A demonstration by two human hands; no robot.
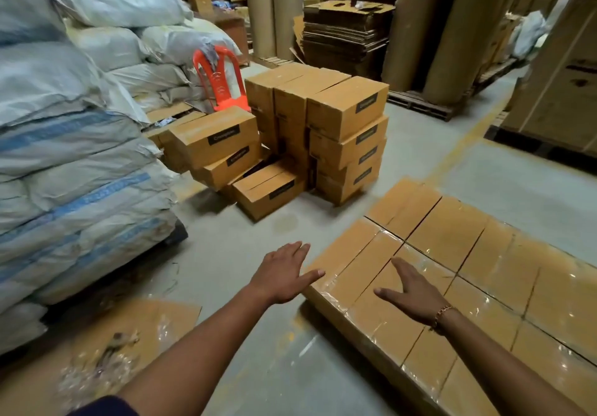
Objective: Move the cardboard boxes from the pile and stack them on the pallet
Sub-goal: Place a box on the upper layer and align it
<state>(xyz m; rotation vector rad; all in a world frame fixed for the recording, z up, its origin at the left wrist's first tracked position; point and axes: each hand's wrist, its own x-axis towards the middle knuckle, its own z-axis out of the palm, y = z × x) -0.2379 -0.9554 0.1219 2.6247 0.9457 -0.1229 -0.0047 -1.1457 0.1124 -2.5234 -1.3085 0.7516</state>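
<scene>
A pile of brown cardboard boxes (323,131) with black labels stands on the floor ahead, some neatly stacked, several tumbled at its left side. At lower right a flat layer of taped boxes (468,273) lies side by side; the pallet under it is hidden. My left hand (284,270) hovers with fingers spread, its thumb tip near the layer's left corner, holding nothing. My right hand (413,289), with a bracelet at the wrist, is spread over the top of the layer; whether it touches the boxes I cannot tell.
Tall stacks of white and blue sacks (64,157) fill the left. An orange plastic chair (223,76) stands behind the pile. Cardboard rolls (274,12), flat carton stacks (345,38) and wooden pallets (426,105) line the back. A flattened carton (129,335) lies on the floor at lower left.
</scene>
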